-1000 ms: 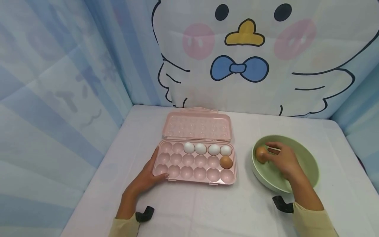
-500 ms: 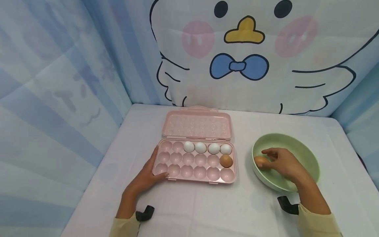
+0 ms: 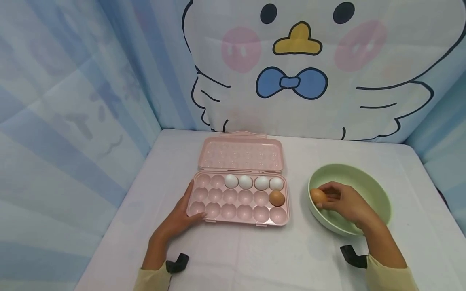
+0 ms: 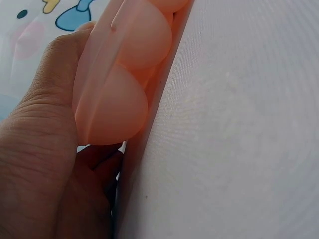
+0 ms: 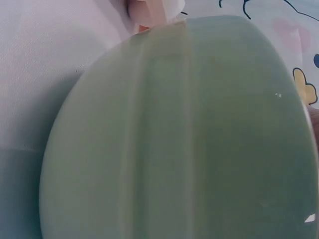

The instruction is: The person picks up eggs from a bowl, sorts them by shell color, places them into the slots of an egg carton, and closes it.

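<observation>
A pink plastic egg box point(image 3: 236, 213) lies with its lid point(image 3: 241, 153) folded back. My left hand point(image 3: 177, 218) grips its near left corner, thumb on the front edge and fingers along the left side. From below, the left wrist view shows the box's rounded cups point(image 4: 112, 107) beside the thumb. Several white eggs point(image 3: 245, 182) fill the back row's right part, with one brown egg point(image 3: 276, 198) in front of them. Inside the green bowl point(image 3: 378, 196), my right hand point(image 3: 347, 204) pinches another brown egg point(image 3: 318, 195) against the left wall. The bowl's outside blocks this from the right wrist view.
The white-covered table point(image 3: 233, 258) carries the box at centre-left and the bowl to its right, with a gap between them. A cloth backdrop point(image 3: 291, 109) with a cartoon bird rises behind, and blue curtains point(image 3: 73, 161) flank the table.
My right thumb and fingers have closed in on the brown egg, which has shifted slightly against the bowl's left side. My left hand has stayed on the egg box.
</observation>
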Demonstrator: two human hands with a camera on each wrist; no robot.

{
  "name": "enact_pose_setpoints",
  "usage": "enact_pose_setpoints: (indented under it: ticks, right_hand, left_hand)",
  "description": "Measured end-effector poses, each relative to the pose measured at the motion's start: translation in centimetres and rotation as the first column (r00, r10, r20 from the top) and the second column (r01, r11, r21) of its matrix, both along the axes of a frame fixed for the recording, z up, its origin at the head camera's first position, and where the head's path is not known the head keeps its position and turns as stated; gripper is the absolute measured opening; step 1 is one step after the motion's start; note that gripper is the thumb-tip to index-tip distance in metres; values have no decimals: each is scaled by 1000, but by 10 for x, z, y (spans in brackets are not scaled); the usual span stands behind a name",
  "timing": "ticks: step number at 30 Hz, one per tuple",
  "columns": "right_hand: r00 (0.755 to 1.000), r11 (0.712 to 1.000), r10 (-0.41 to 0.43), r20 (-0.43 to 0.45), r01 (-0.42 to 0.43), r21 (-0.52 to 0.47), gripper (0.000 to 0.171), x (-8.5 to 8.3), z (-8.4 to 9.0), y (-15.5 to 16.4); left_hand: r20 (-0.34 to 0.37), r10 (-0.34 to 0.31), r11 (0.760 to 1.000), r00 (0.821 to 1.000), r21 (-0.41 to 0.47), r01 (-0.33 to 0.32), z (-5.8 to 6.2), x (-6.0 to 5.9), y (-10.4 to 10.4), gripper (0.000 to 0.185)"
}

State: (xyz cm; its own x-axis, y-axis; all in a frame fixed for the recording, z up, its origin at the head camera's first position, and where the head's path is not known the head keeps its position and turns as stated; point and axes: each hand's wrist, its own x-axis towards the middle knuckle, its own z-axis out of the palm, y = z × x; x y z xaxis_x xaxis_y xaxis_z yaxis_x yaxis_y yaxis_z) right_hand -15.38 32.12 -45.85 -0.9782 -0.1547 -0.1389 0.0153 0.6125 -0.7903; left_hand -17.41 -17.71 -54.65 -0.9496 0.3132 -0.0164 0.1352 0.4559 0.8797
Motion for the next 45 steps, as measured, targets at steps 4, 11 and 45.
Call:
enact_pose_setpoints:
  ticks: [4, 11, 45]
  right_hand:
    - [1000, 1000, -10, -27, 10, -12, 51, 0, 1, -2]
    - [999, 997, -42, -7, 42, -62, 64, 2, 2, -7]
    - [960, 939, -187, -208, 112, -326, 54, 6, 7, -38]
  left_hand:
    - [-11, -3, 1000, 1000, 1, 3, -1, 0, 0, 117]
    - [-15, -7, 1000, 1000, 10, 7, -2, -1, 0, 117]
    - [4, -2, 1000, 1000, 2, 2, 1, -1, 1, 118]
